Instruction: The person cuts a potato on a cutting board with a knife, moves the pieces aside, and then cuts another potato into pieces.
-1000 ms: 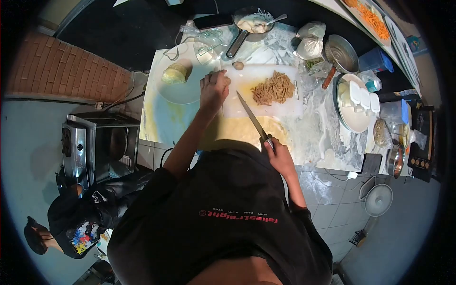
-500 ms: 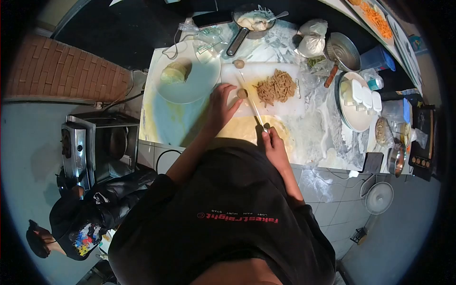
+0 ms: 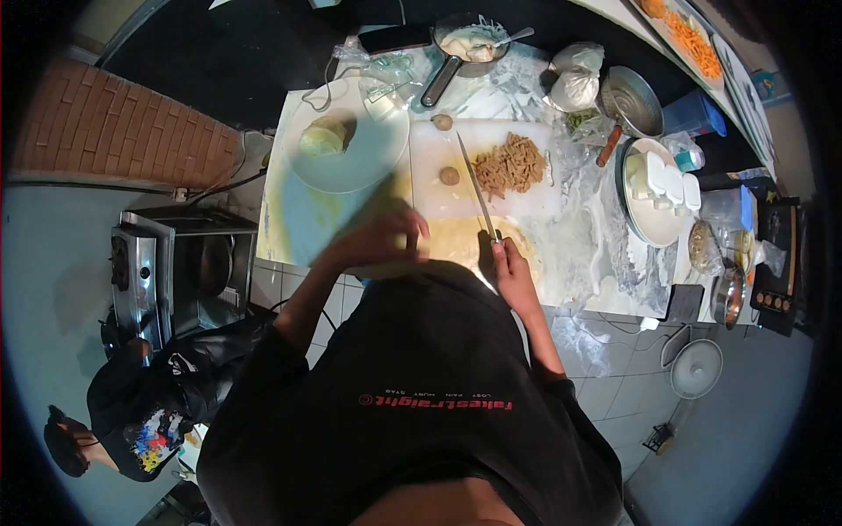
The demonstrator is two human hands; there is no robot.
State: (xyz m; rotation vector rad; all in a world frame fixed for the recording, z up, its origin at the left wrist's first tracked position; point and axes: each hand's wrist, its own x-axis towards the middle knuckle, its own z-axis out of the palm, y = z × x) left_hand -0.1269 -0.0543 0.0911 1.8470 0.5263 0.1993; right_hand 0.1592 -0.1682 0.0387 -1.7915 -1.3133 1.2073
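Note:
My right hand (image 3: 514, 270) is closed round the handle of a knife (image 3: 478, 188), whose blade points away from me over a white cutting board (image 3: 430, 197). Right of the blade lies a heap of brown strips (image 3: 510, 167). A small round brown piece (image 3: 449, 176) rests on the board left of the blade, and another round piece (image 3: 442, 122) is at the far edge. My left hand (image 3: 386, 238) hovers near the table's front edge, left of the board, blurred by motion; its fingers are smeared and nothing can be made out in them.
A large round plate (image 3: 351, 167) with a pale green lump stands at the left. Behind the board is a pan (image 3: 460, 66) with white paste. Plastic bags, a metal pan (image 3: 633, 101) and a plate with white containers (image 3: 653, 219) are at the right. Another person (image 3: 158, 394) is at lower left.
My left hand has drawn back from the round piece on the board toward the front edge. The knife has tilted slightly, its tip shifting right, and my right hand stays on the handle.

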